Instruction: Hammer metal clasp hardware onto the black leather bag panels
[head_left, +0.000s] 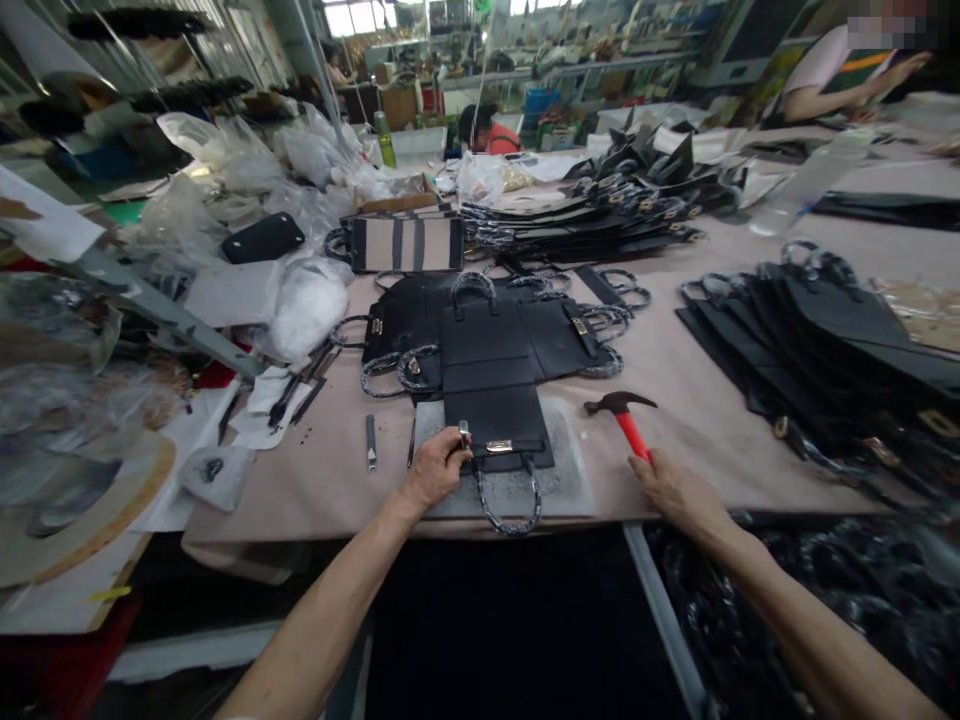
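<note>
Two hands flank one black bag panel

The left hand [435,470] rests at the near-left corner of the black bag panel [495,415]. Its fingers are pinched on a small upright metal pin [463,433] just left of the gold clasp [499,447]. The panel lies on a grey mat [570,470] at the near edge of the table [697,400], straight ahead of the person, with its handle loop [510,505] hanging towards them. The right hand [675,490] sits well apart to the right, fingertips on the butt of the hammer [626,420]; whether they close round it I cannot tell. The hammer's long axis slants from that hand up and leftward, its dark head towards the panel. The left hand is nearer the clasp.
</note>
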